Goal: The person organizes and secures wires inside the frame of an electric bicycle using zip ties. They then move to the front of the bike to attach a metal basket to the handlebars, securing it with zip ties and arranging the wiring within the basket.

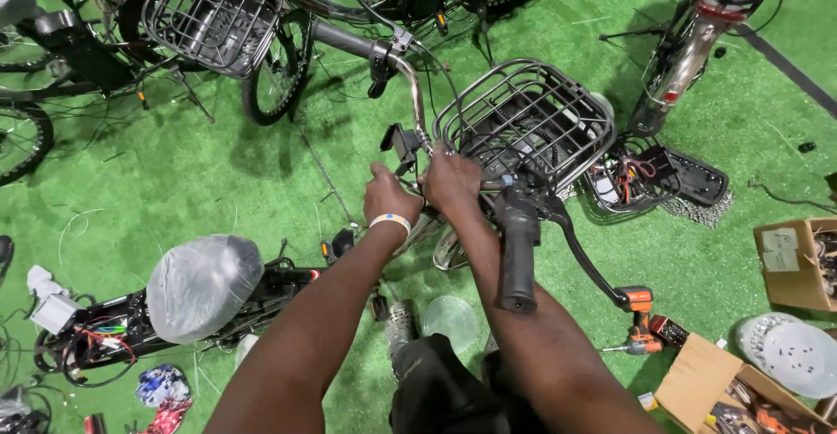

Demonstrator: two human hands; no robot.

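Fingers of the left hand (388, 197) curl onto the chrome handlebar (410, 81) near its centre; just beside it, the right hand (452, 183) grips there too, knuckles up. One wire basket (523, 120) sits behind; one black rubber grip (518, 259) points toward the camera.

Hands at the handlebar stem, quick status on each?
Left hand: fingers curled at the centre of the handlebar; a grip cannot be told.
Right hand: closed on the handlebar centre, beside the wire basket.

head-worn, looking steeply down (close over handlebar (410, 85))
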